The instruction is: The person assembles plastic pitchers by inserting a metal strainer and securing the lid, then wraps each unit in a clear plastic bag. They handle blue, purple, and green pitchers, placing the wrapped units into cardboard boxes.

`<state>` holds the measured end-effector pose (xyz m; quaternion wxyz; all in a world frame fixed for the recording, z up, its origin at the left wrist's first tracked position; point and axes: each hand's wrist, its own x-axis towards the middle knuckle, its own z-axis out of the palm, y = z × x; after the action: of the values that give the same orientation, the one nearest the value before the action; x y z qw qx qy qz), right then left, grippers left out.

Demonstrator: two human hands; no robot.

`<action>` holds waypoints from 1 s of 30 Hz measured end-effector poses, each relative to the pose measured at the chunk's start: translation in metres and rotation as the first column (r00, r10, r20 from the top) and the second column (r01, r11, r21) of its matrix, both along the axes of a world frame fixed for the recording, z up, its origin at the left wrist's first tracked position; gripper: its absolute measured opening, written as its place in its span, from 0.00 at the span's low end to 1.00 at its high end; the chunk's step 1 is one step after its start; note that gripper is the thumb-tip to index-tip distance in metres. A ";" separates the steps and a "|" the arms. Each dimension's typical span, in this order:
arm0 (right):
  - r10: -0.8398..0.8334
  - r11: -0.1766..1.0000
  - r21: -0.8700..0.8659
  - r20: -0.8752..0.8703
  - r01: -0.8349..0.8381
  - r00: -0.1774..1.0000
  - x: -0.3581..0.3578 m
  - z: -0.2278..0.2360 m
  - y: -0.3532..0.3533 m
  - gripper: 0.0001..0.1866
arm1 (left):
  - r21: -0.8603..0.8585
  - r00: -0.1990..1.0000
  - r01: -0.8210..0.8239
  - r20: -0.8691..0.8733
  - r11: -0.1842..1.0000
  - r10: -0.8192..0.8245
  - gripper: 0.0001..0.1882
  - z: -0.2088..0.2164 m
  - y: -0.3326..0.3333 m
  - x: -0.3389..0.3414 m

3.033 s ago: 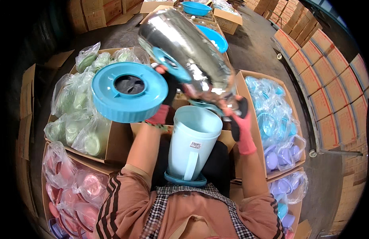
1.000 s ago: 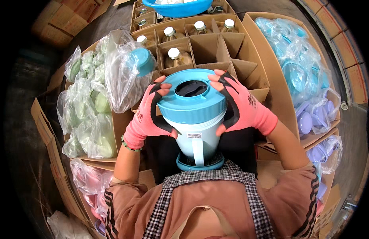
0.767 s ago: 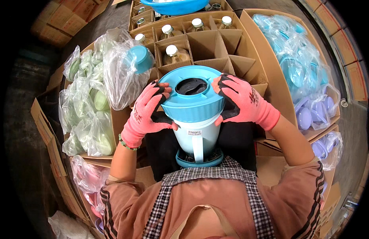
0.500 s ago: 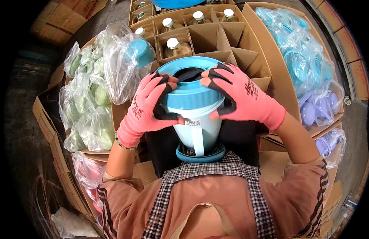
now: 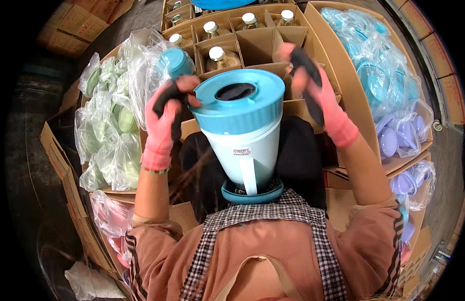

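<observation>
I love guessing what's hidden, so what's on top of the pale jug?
A blue ring with a dark round opening sits on the jug. Inside can't be seen: the ring covers it, and the opening shows only black.

Bright centre, black rim, bent edges, right hand [image 5: 316, 95] blurred

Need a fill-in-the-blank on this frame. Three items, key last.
1. The left hand and right hand wear black-and-____ gloves.
2. The blue lid sits on ____ of the pale blue jug.
3. Bottles in the divided carton have ____ caps.

Missing words: pink; top; white.
</observation>
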<state>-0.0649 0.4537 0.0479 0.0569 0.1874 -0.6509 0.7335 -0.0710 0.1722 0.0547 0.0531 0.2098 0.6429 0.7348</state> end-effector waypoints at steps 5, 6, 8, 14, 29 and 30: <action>0.172 0.948 -0.316 0.429 -0.031 0.887 -0.016 -0.034 -0.034 0.29 | -0.113 0.887 -0.344 -0.364 0.932 0.283 0.25 -0.022 0.028 -0.001; 0.163 0.950 -0.312 0.425 -0.024 0.890 -0.016 -0.034 -0.035 0.29 | -0.137 0.853 -0.414 -0.403 0.900 0.331 0.26 -0.027 0.022 -0.006; 0.111 0.966 -0.259 0.399 -0.004 0.910 -0.016 -0.036 -0.038 0.28 | 0.184 0.918 -0.395 0.119 0.900 0.378 0.30 -0.045 0.022 -0.012; 0.009 0.950 -0.295 0.356 0.103 0.934 -0.019 -0.047 -0.036 0.29 | -0.016 0.900 -0.270 0.350 0.963 0.258 0.38 -0.022 0.039 -0.014; 0.201 0.899 -0.429 0.220 -0.091 0.955 -0.003 -0.054 -0.034 0.31 | -0.190 0.924 -0.338 0.120 0.922 0.364 0.33 -0.020 0.039 0.021; 0.196 0.902 -0.423 0.214 -0.090 0.957 0.000 -0.054 -0.033 0.30 | -0.205 0.931 -0.346 0.043 0.916 0.361 0.30 -0.025 0.036 0.021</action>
<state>-0.0653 0.4210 -0.0065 -0.0428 0.1245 -0.4692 0.8732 -0.0499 0.2086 0.0297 -0.0346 0.0543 0.7361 0.6738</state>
